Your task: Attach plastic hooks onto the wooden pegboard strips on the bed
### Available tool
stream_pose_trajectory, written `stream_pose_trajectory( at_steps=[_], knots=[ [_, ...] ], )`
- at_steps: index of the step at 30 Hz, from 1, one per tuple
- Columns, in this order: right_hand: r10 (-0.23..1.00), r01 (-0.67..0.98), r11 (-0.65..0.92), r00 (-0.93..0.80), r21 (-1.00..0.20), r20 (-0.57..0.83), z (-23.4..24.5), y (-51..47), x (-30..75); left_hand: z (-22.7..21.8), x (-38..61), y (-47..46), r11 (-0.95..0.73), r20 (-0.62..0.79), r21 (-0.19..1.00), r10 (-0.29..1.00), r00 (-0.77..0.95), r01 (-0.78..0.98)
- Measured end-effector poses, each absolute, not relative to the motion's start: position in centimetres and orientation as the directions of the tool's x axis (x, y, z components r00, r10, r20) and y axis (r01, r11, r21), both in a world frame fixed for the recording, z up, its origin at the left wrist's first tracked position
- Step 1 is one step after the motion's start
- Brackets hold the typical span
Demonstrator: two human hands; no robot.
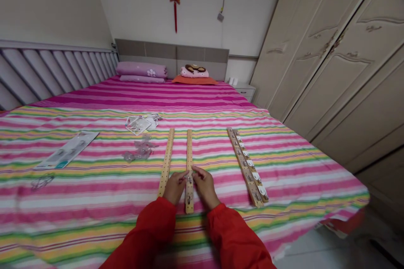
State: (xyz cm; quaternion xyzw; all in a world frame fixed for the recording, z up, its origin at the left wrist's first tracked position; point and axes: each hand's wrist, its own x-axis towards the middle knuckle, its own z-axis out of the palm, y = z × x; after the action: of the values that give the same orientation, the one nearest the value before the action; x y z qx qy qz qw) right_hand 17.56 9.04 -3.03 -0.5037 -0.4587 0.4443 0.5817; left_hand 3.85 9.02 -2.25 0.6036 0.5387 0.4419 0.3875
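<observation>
Three long wooden strips lie lengthwise on a striped bed. My left hand [174, 187] and my right hand [204, 185], both in red sleeves, meet over the middle strip [189, 151] near its close end. Their fingertips pinch a small clear hook against it. Another small hook sits on that strip just below my hands. The left strip [167, 159] with rows of holes lies beside my left hand. The right strip [248, 166] carries a row of several white and clear hooks.
Loose clear hooks [140, 151] and opened packets [140, 124] lie left of the strips. A flat package card [67, 150] rests farther left. Pillows sit at the headboard. A tall wardrobe [341, 63] stands to the right, past the edge of the bed [315, 164].
</observation>
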Motion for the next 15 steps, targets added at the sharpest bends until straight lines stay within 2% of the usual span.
stream_pose_trajectory(
  at_steps=[7,11,15],
  knots=[
    [0.952,0.34,0.265,0.055,-0.902,0.3,-3.3,8.5,17.7,-3.3,3.8,9.2,-0.213,0.167,0.879,0.976,0.143,0.426],
    [0.951,0.405,0.273,0.021,-0.872,0.308,-3.7,8.7,17.6,-3.4,3.6,9.7,-0.186,0.128,0.89,0.978,0.163,0.416],
    [0.959,0.388,0.272,-0.035,-0.881,0.281,-3.5,8.9,18.3,-3.0,3.8,9.6,-0.13,0.087,0.909,0.989,0.123,0.397]
  ],
)
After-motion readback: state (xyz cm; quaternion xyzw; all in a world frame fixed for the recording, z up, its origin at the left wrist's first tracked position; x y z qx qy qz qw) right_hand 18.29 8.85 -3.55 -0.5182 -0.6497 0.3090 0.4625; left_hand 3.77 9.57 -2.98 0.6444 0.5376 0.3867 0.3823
